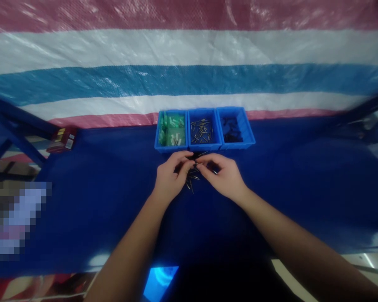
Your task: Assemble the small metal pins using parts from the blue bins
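My left hand (pixel 172 173) and my right hand (pixel 224 175) meet in front of the blue bins, thumbs and forefingers pinched close together. Between the fingertips is a tiny shiny part, too small to name. A loose pile of slim metal pins (pixel 192 178) lies on the blue tabletop (pixel 119 197) beneath the hands, which partly cover it. Just beyond them is the middle bin (pixel 204 147), which holds many similar pins (pixel 202 128). The left bin (pixel 171 149) contains green and whitish small pieces (pixel 175 130); dark pieces (pixel 231 129) lie inside the right bin (pixel 247 132).
A dark red box (pixel 61 139) stands at the table's far left corner. Behind the table hangs a striped plastic sheet (pixel 189 79). Blue frame posts (pixel 15 126) rise at both sides. A pixelated patch covers part of the left edge.
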A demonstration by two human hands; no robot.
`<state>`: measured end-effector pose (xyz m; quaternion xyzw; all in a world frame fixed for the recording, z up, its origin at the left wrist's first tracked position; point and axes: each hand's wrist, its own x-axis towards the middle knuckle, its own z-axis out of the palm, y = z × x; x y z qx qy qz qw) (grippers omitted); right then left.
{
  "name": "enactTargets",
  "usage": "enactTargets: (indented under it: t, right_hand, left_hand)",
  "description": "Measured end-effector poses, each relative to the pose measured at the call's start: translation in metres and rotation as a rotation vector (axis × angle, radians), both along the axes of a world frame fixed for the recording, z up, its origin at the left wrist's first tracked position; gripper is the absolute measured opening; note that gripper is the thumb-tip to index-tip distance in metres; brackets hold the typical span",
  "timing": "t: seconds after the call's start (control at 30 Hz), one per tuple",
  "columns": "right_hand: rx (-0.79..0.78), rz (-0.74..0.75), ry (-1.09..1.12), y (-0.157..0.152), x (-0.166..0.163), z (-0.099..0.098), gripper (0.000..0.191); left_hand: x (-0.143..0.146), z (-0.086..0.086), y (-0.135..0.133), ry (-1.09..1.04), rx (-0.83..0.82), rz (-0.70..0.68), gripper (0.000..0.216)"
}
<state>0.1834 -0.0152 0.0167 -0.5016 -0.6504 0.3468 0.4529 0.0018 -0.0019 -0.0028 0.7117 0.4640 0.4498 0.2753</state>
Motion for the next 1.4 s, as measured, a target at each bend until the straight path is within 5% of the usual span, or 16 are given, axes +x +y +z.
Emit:
enactTargets:
  t: [0.5, 0.93, 1.4]
  right_hand:
    - [-0.118, -0.052, 0.096, 0.0028, 0.0015, -0.0012, 0.016]
    - [0.004, 0.028, -0.014, 0.0001, 0.0003, 0.0003, 0.012]
    - [-0.189, 0.031, 0.161, 0.0014, 0.0010, -0.0065, 0.013]
  left_hand:
    - [0.0048, -0.0041, -0.0006, -0.069, 0.094, -0.009, 0.029]
    - [-0.0015, -0.0012, -0.0001, 0.017, 0.066, -0.005, 0.019]
    - [0.0052, -0.0018, -0.0029, -0.046, 0.108, -0.071, 0.037]
